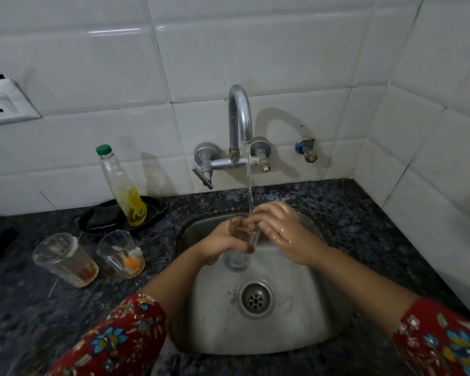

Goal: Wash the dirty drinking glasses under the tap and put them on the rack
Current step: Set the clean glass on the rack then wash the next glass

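Clear glass tumbler [238, 241] is clamped in the grip of the left hand [219, 246], with the tap stream [249, 185] falling in above it. The wet fingers [259, 217] of the right hand [285, 236] hide its rim; I cannot tell whether that grip pinches it.

Your clear glass [240, 246] is mouth-up under the running tap [239, 118]; brown-stained glass [65, 260] and orange-stained glass [121, 253] stand upright to your left.

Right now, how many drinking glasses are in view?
3. A held glass in the left hand under the tap; a brown-stained glass and an orange-stained glass on the counter, left of the sink. Others may be hidden.
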`<state>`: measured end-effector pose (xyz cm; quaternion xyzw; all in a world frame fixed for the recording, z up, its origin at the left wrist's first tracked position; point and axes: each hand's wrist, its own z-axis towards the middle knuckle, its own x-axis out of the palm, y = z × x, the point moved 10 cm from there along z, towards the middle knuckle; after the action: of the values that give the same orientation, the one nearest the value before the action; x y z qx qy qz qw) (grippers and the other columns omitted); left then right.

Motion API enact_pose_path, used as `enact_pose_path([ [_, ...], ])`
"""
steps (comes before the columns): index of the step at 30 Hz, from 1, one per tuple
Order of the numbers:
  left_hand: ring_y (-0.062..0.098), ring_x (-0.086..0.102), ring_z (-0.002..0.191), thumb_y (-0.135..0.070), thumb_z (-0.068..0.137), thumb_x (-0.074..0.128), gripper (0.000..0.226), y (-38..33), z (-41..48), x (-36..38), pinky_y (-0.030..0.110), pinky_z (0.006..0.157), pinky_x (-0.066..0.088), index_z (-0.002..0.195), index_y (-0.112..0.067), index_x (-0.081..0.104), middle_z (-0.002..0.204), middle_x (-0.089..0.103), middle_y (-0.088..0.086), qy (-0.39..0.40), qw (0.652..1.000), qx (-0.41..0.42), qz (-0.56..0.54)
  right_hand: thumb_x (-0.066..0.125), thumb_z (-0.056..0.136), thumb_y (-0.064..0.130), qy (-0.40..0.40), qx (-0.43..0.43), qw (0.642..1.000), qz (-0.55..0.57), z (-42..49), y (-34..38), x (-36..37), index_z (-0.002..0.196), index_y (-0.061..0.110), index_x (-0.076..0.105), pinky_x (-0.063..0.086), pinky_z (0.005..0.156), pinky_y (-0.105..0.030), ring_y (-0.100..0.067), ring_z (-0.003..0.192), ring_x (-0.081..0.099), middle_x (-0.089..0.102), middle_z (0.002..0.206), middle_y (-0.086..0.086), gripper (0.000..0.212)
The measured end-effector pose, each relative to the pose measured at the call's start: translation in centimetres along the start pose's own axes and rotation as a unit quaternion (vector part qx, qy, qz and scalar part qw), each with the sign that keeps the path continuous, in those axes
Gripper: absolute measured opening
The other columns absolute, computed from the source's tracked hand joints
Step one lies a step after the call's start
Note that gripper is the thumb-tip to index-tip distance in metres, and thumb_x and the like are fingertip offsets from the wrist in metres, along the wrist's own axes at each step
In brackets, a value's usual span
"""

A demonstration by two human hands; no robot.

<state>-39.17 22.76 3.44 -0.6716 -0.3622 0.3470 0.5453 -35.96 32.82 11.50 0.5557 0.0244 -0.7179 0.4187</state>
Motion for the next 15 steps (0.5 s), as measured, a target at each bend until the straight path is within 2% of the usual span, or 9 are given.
enact_pose_path([
  [2, 0.023, 0.063, 0.092, -0.005, 0.055, 0.079, 0.045, -0.6, 0.1, 1.0, 0.038, 0.085, 0.051, 0.097, -0.007, 0.063, 0.094, 0.066, 0.012, 0.048, 0.999, 0.009, 0.001, 0.028, 0.100, 0.037, 0.034, -0.100, 0.991, -0.086, 0.2, 1.9, 1.0, 0.097, 0.013, 0.062, 0.030, 0.102, -0.030, -0.016, 0.101, 0.052, 0.063, 0.101, -0.002, 0.042],
  [3, 0.022, 0.065, 0.088, 0.000, 0.058, 0.077, 0.037, -1.1, 0.1, 1.5, 0.035, 0.083, 0.052, 0.093, -0.007, 0.065, 0.090, 0.068, 0.010, 0.046, 0.999, 0.017, 0.001, 0.027, 0.100, 0.037, 0.038, -0.108, 0.988, -0.099, 0.4, 2.1, 1.6, 0.090, 0.011, 0.060, 0.032, 0.101, -0.031, -0.020, 0.091, 0.056, 0.065, 0.090, -0.005, 0.043],
  [5, 0.012, 0.068, 0.082, 0.009, 0.067, 0.073, 0.030, -2.0, 0.3, 1.3, 0.027, 0.078, 0.052, 0.089, -0.010, 0.067, 0.083, 0.072, 0.000, -0.034, 0.998, 0.043, 0.034, 0.025, 0.099, 0.038, 0.010, -0.044, 0.996, -0.079, 1.6, 2.1, 2.1, 0.088, 0.010, 0.060, 0.034, 0.101, -0.031, -0.023, 0.084, 0.061, 0.068, 0.084, -0.007, 0.045],
  [7, 0.006, 0.065, 0.079, -0.006, 0.075, 0.073, 0.020, -2.8, 0.4, -0.4, 0.029, 0.077, 0.052, 0.088, -0.016, 0.062, 0.080, 0.067, -0.008, -0.178, 0.970, 0.078, 0.146, 0.022, 0.096, 0.039, -0.030, 0.039, 0.998, -0.043, 2.6, 1.4, 2.3, 0.090, 0.008, 0.060, 0.041, 0.089, -0.034, -0.027, 0.085, 0.061, 0.068, 0.087, -0.012, 0.049],
  [8, 0.010, 0.065, 0.081, -0.018, 0.071, 0.075, 0.024, -3.1, 0.2, -1.0, 0.034, 0.079, 0.052, 0.089, -0.016, 0.059, 0.082, 0.066, -0.007, -0.213, 0.956, 0.086, 0.181, 0.022, 0.096, 0.039, -0.044, 0.052, 0.997, -0.021, 2.8, 1.3, 2.3, 0.089, 0.006, 0.059, 0.042, 0.079, -0.034, -0.028, 0.083, 0.060, 0.066, 0.086, -0.015, 0.050],
  [9, 0.014, 0.066, 0.084, -0.022, 0.065, 0.076, 0.032, -3.1, 0.4, -1.0, 0.036, 0.081, 0.053, 0.091, -0.014, 0.059, 0.085, 0.067, -0.004, -0.198, 0.958, 0.094, 0.183, 0.023, 0.095, 0.038, -0.056, 0.046, 0.997, 0.006, 2.8, 1.4, 2.1, 0.087, 0.005, 0.058, 0.041, 0.073, -0.034, -0.028, 0.081, 0.059, 0.065, 0.084, -0.016, 0.050],
  [11, 0.015, 0.067, 0.087, -0.003, 0.061, 0.080, 0.039, -3.6, 0.5, -0.3, 0.030, 0.082, 0.053, 0.095, -0.008, 0.060, 0.091, 0.069, 0.002, -0.081, 0.986, 0.094, 0.114, 0.027, 0.095, 0.036, -0.062, 0.023, 0.995, 0.069, 2.6, 1.4, 1.4, 0.085, 0.004, 0.058, 0.046, 0.070, -0.038, -0.025, 0.076, 0.058, 0.063, 0.082, -0.014, 0.046],
  [13, 0.017, 0.066, 0.086, 0.009, 0.068, 0.073, 0.032, -3.6, -0.3, 0.9, 0.028, 0.082, 0.053, 0.096, -0.002, 0.061, 0.091, 0.067, 0.010, 0.047, 0.997, 0.063, 0.012, 0.031, 0.096, 0.033, -0.063, 0.013, 0.992, 0.109, 2.2, 1.2, 0.8, 0.082, 0.005, 0.056, 0.048, 0.068, -0.042, -0.022, 0.073, 0.057, 0.060, 0.079, -0.010, 0.040],
  [15, 0.024, 0.066, 0.085, 0.004, 0.069, 0.069, 0.027, -2.7, -0.5, 1.5, 0.034, 0.084, 0.053, 0.096, 0.000, 0.064, 0.090, 0.066, 0.016, 0.087, 0.995, 0.031, -0.046, 0.032, 0.096, 0.034, -0.062, 0.023, 0.992, 0.105, 2.4, 1.0, 0.6, 0.079, 0.007, 0.054, 0.049, 0.067, -0.042, -0.021, 0.069, 0.058, 0.061, 0.075, -0.008, 0.039],
])
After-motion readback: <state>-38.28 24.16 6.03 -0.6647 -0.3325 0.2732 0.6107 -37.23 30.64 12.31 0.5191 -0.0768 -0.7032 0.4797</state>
